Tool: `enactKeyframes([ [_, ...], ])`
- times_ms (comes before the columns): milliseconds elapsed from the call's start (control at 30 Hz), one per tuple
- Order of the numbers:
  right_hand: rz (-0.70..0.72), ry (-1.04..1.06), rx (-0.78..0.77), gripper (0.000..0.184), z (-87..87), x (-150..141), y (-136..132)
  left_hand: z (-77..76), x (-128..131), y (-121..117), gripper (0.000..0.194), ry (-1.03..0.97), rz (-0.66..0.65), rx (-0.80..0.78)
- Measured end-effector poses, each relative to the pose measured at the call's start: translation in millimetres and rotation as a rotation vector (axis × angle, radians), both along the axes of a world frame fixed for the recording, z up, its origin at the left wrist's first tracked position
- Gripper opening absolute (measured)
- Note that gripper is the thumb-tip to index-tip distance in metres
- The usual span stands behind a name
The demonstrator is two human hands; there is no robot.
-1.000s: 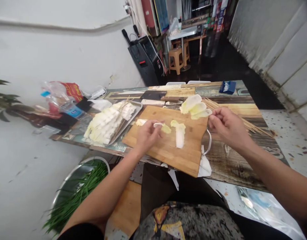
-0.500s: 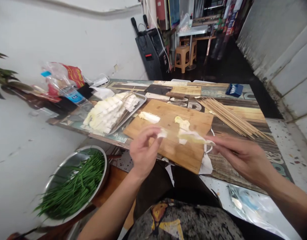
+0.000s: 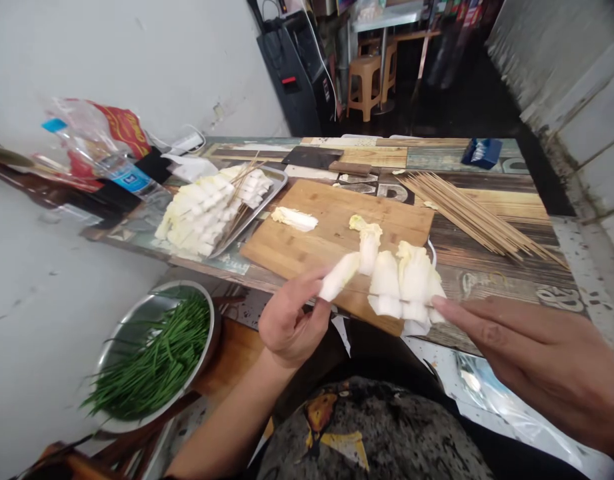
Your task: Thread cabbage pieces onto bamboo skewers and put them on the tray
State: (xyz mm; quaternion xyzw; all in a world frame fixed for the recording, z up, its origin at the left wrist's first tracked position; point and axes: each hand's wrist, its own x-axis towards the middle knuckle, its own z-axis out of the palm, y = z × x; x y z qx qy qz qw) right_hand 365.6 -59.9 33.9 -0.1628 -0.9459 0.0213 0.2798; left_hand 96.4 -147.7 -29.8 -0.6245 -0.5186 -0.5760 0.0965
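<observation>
My left hand (image 3: 295,321) pinches a single pale cabbage piece (image 3: 341,276) between thumb and fingers, above the near edge of a wooden cutting board (image 3: 311,192). Close by on the right, my right hand (image 3: 531,353) grips a skewer threaded with several cabbage pieces (image 3: 415,275); most of the stick is hidden by them and by my fingers. On the board lie one loose cabbage strip (image 3: 295,219) at the left and another cabbage piece (image 3: 369,247) near the middle, just behind the skewered ones.
A metal tray (image 3: 275,183) heaped with skewered cabbage (image 3: 201,213) stands left of the board. Bare skewers (image 3: 474,210) lie at the right, a cleaver (image 3: 314,158) behind. A bowl of green chives (image 3: 157,360) sits lower left; a plastic bottle (image 3: 124,175) leans beyond the tray.
The skewered cabbage has turned from edge-on to broadside, towards me. My left hand has moved slightly right with its piece, closer to the skewer. The view has tilted down.
</observation>
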Motion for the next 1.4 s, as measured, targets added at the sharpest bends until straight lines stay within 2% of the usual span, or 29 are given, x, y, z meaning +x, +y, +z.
enactKeyframes([
  [167, -0.017, -0.007, -0.026, 0.046, -1.7, 2, 1, -1.4, 7, -6, 0.037, -0.022, -0.023, -0.078],
  [367, 0.010, -0.079, -0.013, 0.051, -2.4, 11, 0, 19.5, 15, -16, 0.029, -0.255, -0.044, -0.134],
  [500, 0.028, -0.133, -0.108, 0.057, -1.8, 26, -11, 30.5, 18, -35, 0.028, -0.182, -0.095, -0.220],
  [633, 0.033, -0.152, -0.164, 0.060, -6.8, 36, -22, 32.7, 17, -54, 0.033, -0.173, -0.123, -0.248],
  [767, 0.087, -0.126, -0.159, 0.059, -12.1, 32, -29, 31.6, 13, -66, 0.034, -0.097, -0.106, -0.364],
  [867, 0.067, -0.176, -0.218, 0.061, -10.8, 26, -34, 31.0, 10, -73, 0.037, -0.033, -0.061, -0.380],
  [1133, 0.038, -0.177, -0.239, 0.060, -12.0, 23, -36, 30.0, 7, -76, 0.040, 0.044, -0.019, -0.318],
  [1267, 0.030, -0.192, -0.216, 0.063, -10.2, 21, -36, 34.1, 11, -71, 0.035, 0.017, -0.034, -0.305],
  [1400, 0.032, -0.195, -0.216, 0.063, -8.4, 20, -36, 38.9, 11, -69, 0.034, 0.069, -0.037, -0.326],
])
